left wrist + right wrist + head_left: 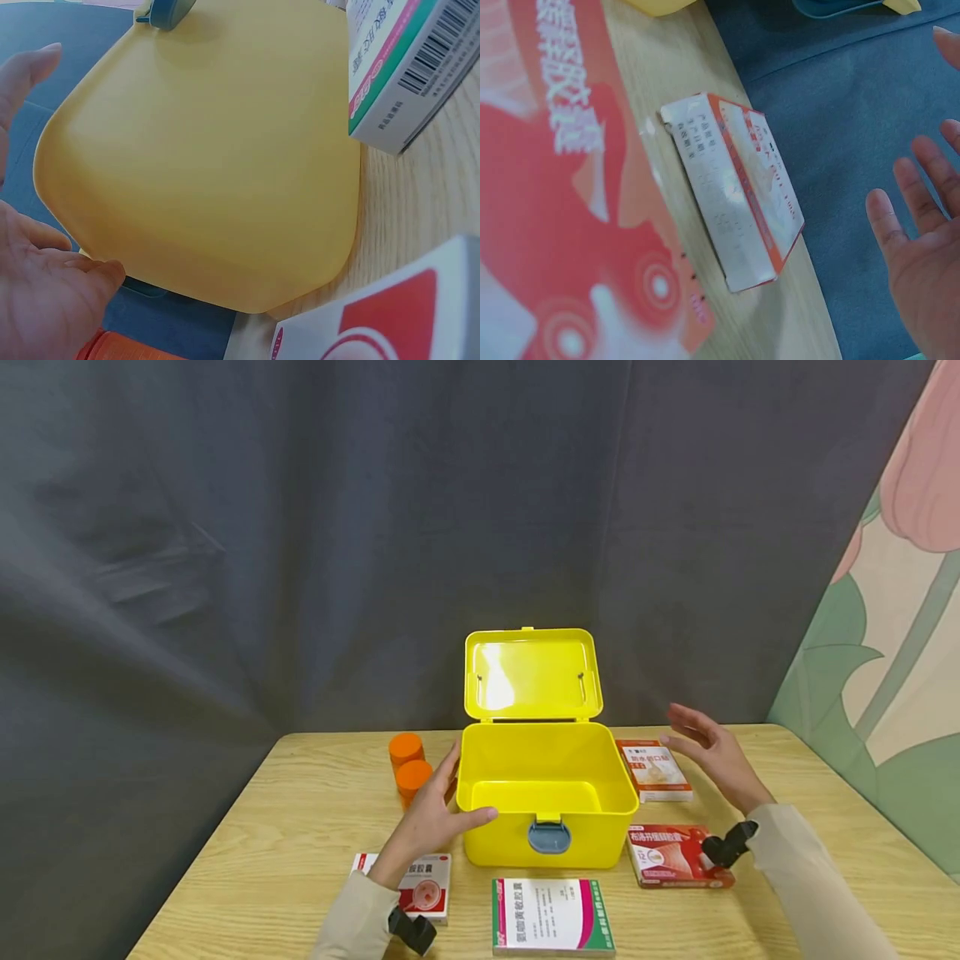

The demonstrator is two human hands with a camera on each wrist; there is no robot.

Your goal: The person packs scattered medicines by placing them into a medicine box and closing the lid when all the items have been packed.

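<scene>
A yellow plastic box [495, 843] with its lid [533, 672] raised stands mid-table, a grey-blue latch [550, 837] on its front. My left hand [431, 818] is at the box's left side, fingers along the wall and thumb near the front rim; in the left wrist view its fingertips are right at the box's edge. To the right, my right hand [716, 764] hovers with fingers spread, holding nothing, over the table by a white and orange bandage box [652, 768]. Below that wrist lies a red medicine box [671, 857].
Two orange-capped bottles [406, 749] stand left of the yellow box. A white and red medicine box [431, 887] lies under the left wrist, and a white and green medicine box [551, 914] lies in front. A dark curtain [375, 543] hangs behind the wooden table [247, 852].
</scene>
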